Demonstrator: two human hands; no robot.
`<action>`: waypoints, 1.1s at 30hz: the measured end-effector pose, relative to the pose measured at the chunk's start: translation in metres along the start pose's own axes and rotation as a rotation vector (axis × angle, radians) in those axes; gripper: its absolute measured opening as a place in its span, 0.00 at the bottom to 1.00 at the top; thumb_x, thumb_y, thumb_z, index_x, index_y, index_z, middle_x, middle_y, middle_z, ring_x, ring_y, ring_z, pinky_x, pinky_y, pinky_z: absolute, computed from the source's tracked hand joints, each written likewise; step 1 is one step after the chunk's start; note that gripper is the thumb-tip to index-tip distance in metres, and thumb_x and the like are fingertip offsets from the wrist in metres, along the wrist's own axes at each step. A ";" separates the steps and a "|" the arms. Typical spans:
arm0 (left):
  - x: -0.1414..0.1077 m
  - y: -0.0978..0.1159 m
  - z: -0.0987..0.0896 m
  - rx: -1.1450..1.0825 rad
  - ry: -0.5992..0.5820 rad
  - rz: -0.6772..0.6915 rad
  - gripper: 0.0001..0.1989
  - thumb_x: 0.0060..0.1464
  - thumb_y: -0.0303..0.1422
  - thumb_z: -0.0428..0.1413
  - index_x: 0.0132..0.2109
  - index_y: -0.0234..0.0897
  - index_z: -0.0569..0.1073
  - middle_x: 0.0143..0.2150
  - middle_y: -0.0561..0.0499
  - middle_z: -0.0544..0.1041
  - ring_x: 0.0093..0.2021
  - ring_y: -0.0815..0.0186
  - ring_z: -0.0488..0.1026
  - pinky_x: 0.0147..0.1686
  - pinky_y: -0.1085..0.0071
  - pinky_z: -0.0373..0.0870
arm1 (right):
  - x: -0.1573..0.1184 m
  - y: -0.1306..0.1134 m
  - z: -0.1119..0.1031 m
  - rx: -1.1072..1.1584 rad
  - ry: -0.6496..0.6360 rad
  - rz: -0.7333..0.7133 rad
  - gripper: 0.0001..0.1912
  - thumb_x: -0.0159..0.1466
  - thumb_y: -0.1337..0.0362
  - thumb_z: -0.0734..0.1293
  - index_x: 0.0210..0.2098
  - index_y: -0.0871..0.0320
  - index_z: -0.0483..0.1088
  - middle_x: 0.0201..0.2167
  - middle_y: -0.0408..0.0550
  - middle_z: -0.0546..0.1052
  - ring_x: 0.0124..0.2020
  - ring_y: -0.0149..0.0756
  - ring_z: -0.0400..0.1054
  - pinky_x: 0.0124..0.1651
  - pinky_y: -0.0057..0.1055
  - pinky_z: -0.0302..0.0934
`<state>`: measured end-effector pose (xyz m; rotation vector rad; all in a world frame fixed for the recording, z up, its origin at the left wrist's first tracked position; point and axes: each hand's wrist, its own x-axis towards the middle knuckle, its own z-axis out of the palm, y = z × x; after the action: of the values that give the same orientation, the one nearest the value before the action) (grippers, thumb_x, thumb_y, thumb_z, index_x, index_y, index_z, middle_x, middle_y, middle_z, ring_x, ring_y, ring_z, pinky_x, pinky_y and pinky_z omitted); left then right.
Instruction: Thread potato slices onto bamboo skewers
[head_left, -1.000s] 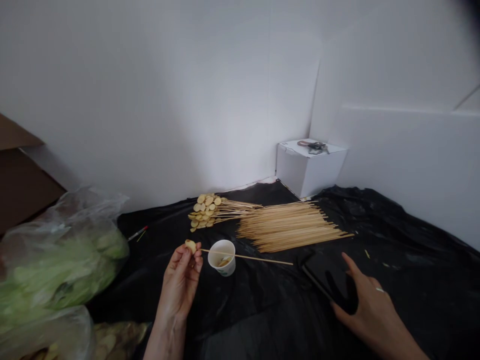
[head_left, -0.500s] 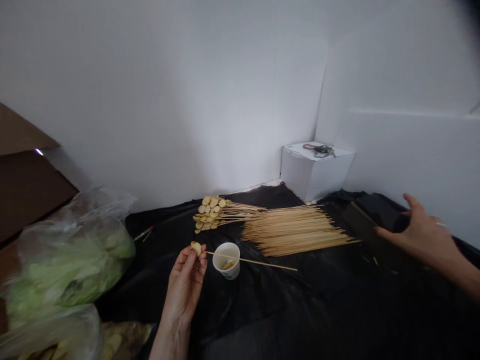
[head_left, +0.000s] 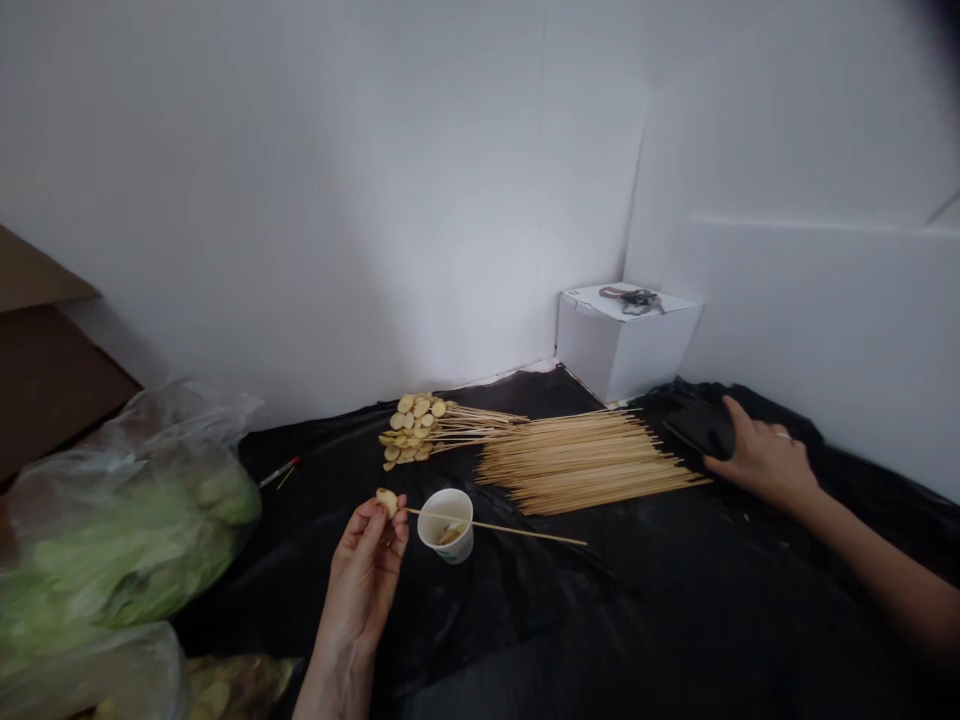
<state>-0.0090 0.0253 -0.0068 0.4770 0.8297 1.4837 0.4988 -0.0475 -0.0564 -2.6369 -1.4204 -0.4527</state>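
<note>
Black plastic sheeting covers the surface below white walls, probably for cleanliness.
Left hand pinches a pale round slice on 1 thin wooden skewer, perhaps to steady it; the stick crosses above a white paper cup. Right hand grips a black, flat, phone-like slab beside the straw-coloured bare sticks, laid parallel, likely for easy picking.

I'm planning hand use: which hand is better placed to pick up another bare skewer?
Right hand, probably, once free of the dark flat object: it is beside the bare skewers, while the left hand holds a slice and a skewer.
</note>
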 end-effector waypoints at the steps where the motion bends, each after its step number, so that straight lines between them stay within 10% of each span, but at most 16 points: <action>1: 0.000 0.000 0.000 0.001 0.003 -0.002 0.06 0.43 0.21 0.62 0.32 0.32 0.75 0.35 0.45 0.79 0.29 0.70 0.75 0.28 0.79 0.74 | 0.000 0.002 0.008 0.039 -0.054 0.019 0.47 0.56 0.47 0.62 0.66 0.58 0.36 0.45 0.63 0.71 0.46 0.58 0.63 0.40 0.43 0.54; 7: 0.001 -0.002 -0.004 0.007 -0.011 0.011 0.08 0.41 0.22 0.64 0.32 0.32 0.75 0.36 0.45 0.78 0.29 0.70 0.75 0.29 0.80 0.74 | 0.000 0.019 0.036 0.192 -0.138 0.083 0.48 0.57 0.43 0.61 0.67 0.58 0.36 0.54 0.65 0.67 0.49 0.61 0.64 0.40 0.44 0.57; 12: 0.000 -0.005 -0.007 0.013 -0.048 0.010 0.10 0.40 0.24 0.65 0.33 0.33 0.75 0.37 0.45 0.78 0.30 0.71 0.75 0.30 0.79 0.74 | 0.006 0.002 -0.001 0.211 -0.005 -0.038 0.45 0.58 0.44 0.60 0.66 0.59 0.42 0.53 0.65 0.69 0.49 0.62 0.63 0.42 0.48 0.58; 21: -0.010 -0.012 0.000 0.083 -0.143 0.021 0.10 0.43 0.28 0.65 0.34 0.34 0.73 0.36 0.46 0.78 0.32 0.71 0.75 0.34 0.78 0.73 | -0.052 -0.183 -0.112 0.677 0.327 -0.786 0.19 0.65 0.58 0.59 0.53 0.55 0.65 0.47 0.51 0.74 0.48 0.43 0.67 0.50 0.42 0.60; 24: -0.008 -0.014 -0.002 0.103 -0.142 0.021 0.10 0.42 0.28 0.65 0.34 0.34 0.73 0.36 0.45 0.78 0.33 0.70 0.75 0.34 0.78 0.73 | -0.070 -0.204 -0.118 0.592 0.369 -0.821 0.19 0.65 0.59 0.60 0.54 0.56 0.65 0.50 0.52 0.73 0.51 0.45 0.64 0.54 0.47 0.55; 27: -0.002 -0.014 -0.006 0.099 -0.117 0.030 0.12 0.40 0.28 0.67 0.33 0.33 0.74 0.37 0.45 0.79 0.32 0.70 0.75 0.34 0.78 0.73 | -0.060 -0.169 -0.087 0.587 0.385 -0.692 0.18 0.65 0.57 0.60 0.52 0.57 0.66 0.49 0.53 0.74 0.51 0.45 0.65 0.53 0.45 0.56; 33: 0.005 -0.008 -0.008 0.085 -0.060 0.039 0.12 0.38 0.26 0.67 0.32 0.33 0.74 0.36 0.45 0.79 0.31 0.70 0.75 0.31 0.80 0.73 | -0.025 -0.021 0.001 0.446 0.304 -0.109 0.34 0.59 0.44 0.59 0.51 0.67 0.66 0.45 0.63 0.72 0.49 0.53 0.65 0.52 0.46 0.57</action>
<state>-0.0099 0.0285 -0.0188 0.6014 0.8431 1.4668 0.4689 -0.0559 -0.0660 -2.0530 -1.3800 -0.4602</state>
